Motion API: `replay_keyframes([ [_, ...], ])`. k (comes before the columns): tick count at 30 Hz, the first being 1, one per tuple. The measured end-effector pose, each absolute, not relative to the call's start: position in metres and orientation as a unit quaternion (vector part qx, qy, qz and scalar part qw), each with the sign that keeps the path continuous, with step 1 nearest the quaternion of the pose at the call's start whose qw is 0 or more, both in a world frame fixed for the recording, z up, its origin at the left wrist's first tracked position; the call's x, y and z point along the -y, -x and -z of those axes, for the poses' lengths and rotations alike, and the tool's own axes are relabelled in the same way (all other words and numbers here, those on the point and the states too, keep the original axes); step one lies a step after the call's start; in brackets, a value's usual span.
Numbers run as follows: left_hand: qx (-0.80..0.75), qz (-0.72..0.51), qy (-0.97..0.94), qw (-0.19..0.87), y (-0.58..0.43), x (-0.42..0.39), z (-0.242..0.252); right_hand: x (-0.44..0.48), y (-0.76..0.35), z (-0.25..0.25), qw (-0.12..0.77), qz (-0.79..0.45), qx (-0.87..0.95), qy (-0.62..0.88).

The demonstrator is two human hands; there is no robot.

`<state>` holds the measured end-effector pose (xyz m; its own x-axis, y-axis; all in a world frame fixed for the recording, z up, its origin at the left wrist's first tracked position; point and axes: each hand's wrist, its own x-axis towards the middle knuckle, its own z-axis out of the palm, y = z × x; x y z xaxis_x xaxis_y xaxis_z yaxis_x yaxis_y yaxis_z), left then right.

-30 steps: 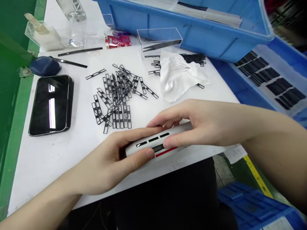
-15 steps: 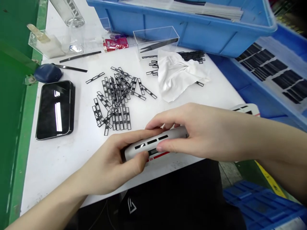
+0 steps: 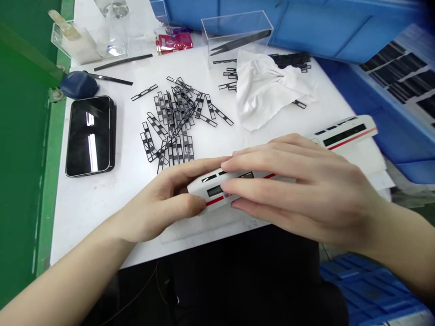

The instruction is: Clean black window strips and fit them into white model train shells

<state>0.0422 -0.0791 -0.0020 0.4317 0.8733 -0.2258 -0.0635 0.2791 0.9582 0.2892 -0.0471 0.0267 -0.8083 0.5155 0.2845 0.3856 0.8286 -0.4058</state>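
Fingers (image 3: 186, 206) hold a red-striped white casing (image 3: 260, 174).

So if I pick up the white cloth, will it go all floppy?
Probably: the white cloth lies in soft folds, so it would likely droop. Its edges look thin, so it's probably light. It might drag along the black strips poking out from under it.
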Motion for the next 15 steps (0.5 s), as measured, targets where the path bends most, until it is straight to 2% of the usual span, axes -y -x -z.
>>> replay_keyframes([
  [15,-0.417,-0.303,-0.528,0.675,-0.039,0.076,-0.002,0.045,-0.279,-0.025,0.232,-0.186,0.928,0.227],
])
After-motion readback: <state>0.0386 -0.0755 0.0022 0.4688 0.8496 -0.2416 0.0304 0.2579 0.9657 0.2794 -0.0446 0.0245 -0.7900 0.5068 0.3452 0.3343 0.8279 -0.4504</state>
